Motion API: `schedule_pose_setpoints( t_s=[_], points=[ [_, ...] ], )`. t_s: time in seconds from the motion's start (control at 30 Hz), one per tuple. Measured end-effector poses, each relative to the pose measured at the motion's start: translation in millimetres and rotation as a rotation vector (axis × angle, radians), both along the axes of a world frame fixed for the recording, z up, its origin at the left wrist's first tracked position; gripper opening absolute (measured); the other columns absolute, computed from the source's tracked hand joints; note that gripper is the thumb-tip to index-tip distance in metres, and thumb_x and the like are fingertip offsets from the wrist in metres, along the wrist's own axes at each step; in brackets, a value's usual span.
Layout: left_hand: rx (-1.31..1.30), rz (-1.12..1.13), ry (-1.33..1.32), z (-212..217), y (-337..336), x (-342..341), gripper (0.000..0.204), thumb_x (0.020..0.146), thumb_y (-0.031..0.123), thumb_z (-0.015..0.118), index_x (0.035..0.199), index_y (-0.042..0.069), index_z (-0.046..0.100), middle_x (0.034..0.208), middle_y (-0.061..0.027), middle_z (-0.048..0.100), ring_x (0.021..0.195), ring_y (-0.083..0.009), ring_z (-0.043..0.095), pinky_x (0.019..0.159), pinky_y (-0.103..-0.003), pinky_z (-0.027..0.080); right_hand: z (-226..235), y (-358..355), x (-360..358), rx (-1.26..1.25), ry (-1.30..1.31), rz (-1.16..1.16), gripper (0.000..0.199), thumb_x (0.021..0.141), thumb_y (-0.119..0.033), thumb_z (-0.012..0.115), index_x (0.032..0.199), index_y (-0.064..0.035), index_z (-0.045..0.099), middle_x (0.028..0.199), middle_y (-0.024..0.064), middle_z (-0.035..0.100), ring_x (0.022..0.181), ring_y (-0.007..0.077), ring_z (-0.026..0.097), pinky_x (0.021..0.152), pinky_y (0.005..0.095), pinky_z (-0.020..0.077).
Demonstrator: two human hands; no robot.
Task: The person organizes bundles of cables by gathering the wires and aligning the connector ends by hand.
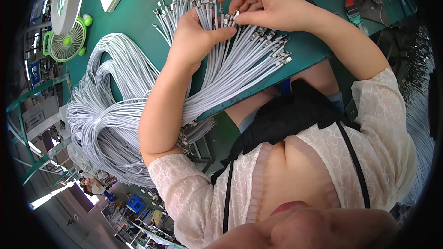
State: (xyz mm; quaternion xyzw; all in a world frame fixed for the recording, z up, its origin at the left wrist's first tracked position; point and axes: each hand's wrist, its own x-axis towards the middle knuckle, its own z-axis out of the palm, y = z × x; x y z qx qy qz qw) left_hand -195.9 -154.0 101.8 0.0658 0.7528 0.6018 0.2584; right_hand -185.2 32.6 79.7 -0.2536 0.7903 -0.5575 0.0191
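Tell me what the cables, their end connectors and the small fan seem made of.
Cables: likely plastic-sheathed, given their smooth, pale grey, softly shiny skin.
End connectors: probably shiny metal, from bright silvery glints.
Fan: apparently moulded plastic, evenly bright green, slightly glossy.

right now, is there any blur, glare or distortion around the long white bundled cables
Head view: fisheye distortion, with a dark round border; head view again: the long white bundled cables and the bare left hand look fairly sharp, without obvious glare; head view, lower left: the slanted white strip light looks overexposed.
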Motion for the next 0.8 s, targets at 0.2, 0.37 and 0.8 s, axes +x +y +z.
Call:
schedule_pose_setpoints(
  t_s=[0.2,0.37,0.8],
  points=[
    [-0.026,-0.056,-0.045,-0.7,-2.7,-0.6,0.026,0.066,0.001,0.073,0.089,0.0,0.059,0.08,-0.005,0.063,0.073,-0.0111,0.06,0.069,-0.023,0.046,5.1,2.7,-1.0,-0.07,-0.25,0.057,0.027,0.081,-0.002,0.055,0.108,-0.0028,0.053,0.07,0.0029,0.058,0.063,0.0062,0.055,0.061,0.0195,0.0467],
    [0.027,-0.101,-0.11,2.2,-2.7,-2.1,0.026,0.068,0.002,0.072,0.09,0.0,0.06,0.083,-0.0083,0.065,0.078,-0.0125,0.061,0.073,-0.024,0.046,3.8,5.0,-1.4,-0.069,-0.222,0.082,0.026,0.082,-0.003,0.055,0.108,-0.0027,0.053,0.072,0.0031,0.059,0.062,0.0051,0.054,0.058,0.0191,0.045],
    [0.091,-0.056,-0.205,6.6,-4.4,-0.7,0.025,0.067,0.001,0.071,0.086,0.002,0.055,0.082,-0.0066,0.064,0.078,-0.0119,0.06,0.071,-0.023,0.045,-0.2,4.5,-4.5,-0.121,-0.152,0.105,0.034,0.076,-0.001,0.052,0.11,-0.0001,0.054,0.069,0.0059,0.059,0.065,0.009,0.057,0.062,0.0219,0.0459]
  ],
)
